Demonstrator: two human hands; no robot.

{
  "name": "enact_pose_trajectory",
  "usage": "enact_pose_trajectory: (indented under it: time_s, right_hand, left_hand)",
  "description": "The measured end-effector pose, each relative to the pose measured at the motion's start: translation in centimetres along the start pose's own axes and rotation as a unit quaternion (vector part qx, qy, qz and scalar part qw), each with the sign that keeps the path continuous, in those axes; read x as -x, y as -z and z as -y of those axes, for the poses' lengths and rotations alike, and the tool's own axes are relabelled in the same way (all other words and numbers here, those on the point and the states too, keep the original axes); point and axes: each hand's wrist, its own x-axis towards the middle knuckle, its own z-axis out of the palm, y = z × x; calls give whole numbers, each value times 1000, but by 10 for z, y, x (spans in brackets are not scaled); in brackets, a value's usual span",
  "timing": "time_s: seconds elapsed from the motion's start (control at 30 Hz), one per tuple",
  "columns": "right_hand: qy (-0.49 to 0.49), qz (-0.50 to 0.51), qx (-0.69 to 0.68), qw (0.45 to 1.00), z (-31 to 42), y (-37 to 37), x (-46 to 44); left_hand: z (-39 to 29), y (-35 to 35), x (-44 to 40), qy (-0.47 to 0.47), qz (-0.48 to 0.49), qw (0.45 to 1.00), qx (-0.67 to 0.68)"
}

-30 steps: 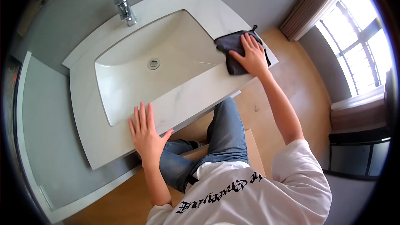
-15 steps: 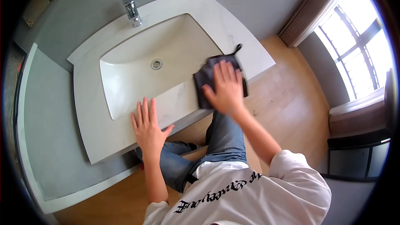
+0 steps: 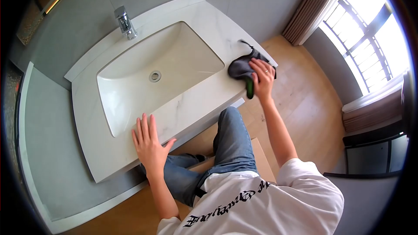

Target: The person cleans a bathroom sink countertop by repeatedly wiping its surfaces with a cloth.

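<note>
A dark grey cloth (image 3: 240,67) with a hanging loop lies bunched on the right front corner of the white countertop (image 3: 180,105). My right hand (image 3: 263,78) is closed over it, fingers pressing it against the counter edge; a ring shows on one finger. A green patch shows at the cloth's lower end, partly hanging over the edge. My left hand (image 3: 149,146) rests flat on the counter's front rim, fingers spread and holding nothing. Between and beyond the hands is the white sink basin (image 3: 130,100).
A chrome faucet (image 3: 125,22) stands behind the basin, above the drain (image 3: 154,76). My jeans-clad knees (image 3: 233,135) are close under the counter's front edge. To the right are the wooden floor (image 3: 300,91), a brown curtain (image 3: 307,6) and a bright window (image 3: 365,39).
My right hand has moved the cloth rightward to the counter's right corner, and the cloth has bunched up. My left hand stays at the front rim. The view has shifted slightly.
</note>
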Motion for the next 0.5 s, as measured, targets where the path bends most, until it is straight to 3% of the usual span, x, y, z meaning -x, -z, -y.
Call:
enact_pose_trajectory:
  time_s: [0.17,0.23,0.3,0.33,0.43,0.5]
  right_hand:
    - [-123,-5,48,991,-33,2,-1]
    - [-139,56,34,988,-33,0,3]
    - [-264,-16,37,964,-24,-11,12]
    - [-295,15,4,955,-21,-10,11]
    - [-327,105,57,937,7,-5,3]
    - [-295,135,93,941,6,-5,3]
  left_hand:
    - [2,-1,0,14,-12,1000,2]
    - [2,1,0,5,-6,1000,0]
    - [2,2,0,14,-7,1000,3]
    - [3,2,-1,10,-4,1000,5]
    - [1,4,-2,18,7,1000,10]
    - [1,3,-2,17,3,1000,12]
